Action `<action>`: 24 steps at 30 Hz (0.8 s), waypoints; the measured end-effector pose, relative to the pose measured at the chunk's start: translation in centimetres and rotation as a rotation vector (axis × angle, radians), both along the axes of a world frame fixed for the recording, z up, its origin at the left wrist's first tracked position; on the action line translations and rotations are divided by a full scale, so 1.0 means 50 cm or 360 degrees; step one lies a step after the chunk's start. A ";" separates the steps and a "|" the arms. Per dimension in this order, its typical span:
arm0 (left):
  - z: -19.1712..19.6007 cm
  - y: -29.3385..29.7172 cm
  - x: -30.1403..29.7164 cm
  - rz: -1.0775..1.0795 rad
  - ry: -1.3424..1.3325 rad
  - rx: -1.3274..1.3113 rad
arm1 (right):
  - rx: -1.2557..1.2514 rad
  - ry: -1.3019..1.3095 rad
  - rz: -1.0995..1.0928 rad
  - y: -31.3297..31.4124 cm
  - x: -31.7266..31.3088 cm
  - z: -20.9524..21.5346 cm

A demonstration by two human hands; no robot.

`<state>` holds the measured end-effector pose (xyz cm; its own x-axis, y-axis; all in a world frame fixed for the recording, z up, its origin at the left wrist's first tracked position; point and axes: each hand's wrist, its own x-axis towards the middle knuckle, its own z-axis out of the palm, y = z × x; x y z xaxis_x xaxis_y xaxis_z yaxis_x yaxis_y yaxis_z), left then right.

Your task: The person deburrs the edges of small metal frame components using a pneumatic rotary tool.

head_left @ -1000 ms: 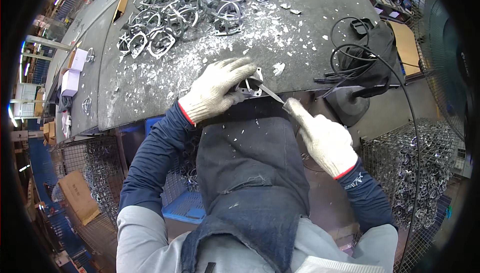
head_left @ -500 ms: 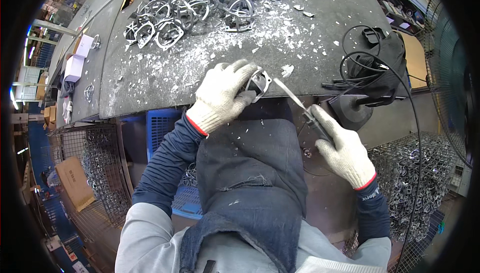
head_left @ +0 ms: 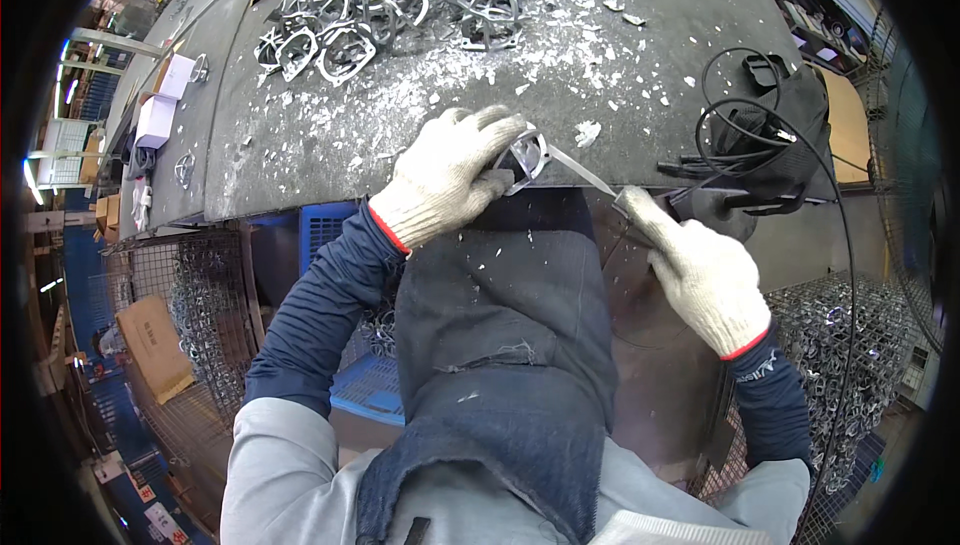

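My left hand [head_left: 450, 173], in a white knit glove, is closed round a small metal casting [head_left: 540, 153] with an open frame shape, at the table's near edge. Its left side is hidden by my fingers. In my gloved right hand [head_left: 710, 280] is a flat file [head_left: 583, 170], a narrow pale metal blade with a dark handle mostly covered by my fingers. The blade slants up and left, and its tip meets the right rim of the casting. White flakes and chips [head_left: 588, 132] lie around on the table.
Many similar castings [head_left: 345, 50] are heaped at the far side of the dark table [head_left: 250, 170]. A black cable [head_left: 845, 235] and black bag [head_left: 800, 115] sit at the right. Wire baskets of parts [head_left: 835, 345] stand below. A blue crate [head_left: 370, 390] is beside my legs.
My right hand has shifted slightly right and turned, and the file's tip has come from just beside the casting onto its rim. My left hand still grips the casting, slightly farther right.
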<state>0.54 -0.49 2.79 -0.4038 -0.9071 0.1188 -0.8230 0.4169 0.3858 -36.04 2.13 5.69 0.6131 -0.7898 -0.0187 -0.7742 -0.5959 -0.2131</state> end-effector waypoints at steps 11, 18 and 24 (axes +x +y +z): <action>0.002 0.005 -0.001 0.0005 -0.0041 0.0015 | 0.0629 -0.0245 0.0049 -0.034 0.038 -0.002; -0.020 0.005 0.004 0.0035 -0.0076 -0.0017 | 0.0167 0.0074 0.0108 -0.001 0.030 -0.023; -0.004 0.010 -0.003 0.0021 -0.0049 0.0065 | 0.0138 -0.0074 0.0091 0.044 0.030 -0.033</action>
<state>0.41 0.01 2.61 -0.3948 -0.9161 0.0695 -0.8400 0.3905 0.3768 -34.57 4.35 4.02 0.6590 -0.7501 -0.0561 -0.7276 -0.6167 -0.3006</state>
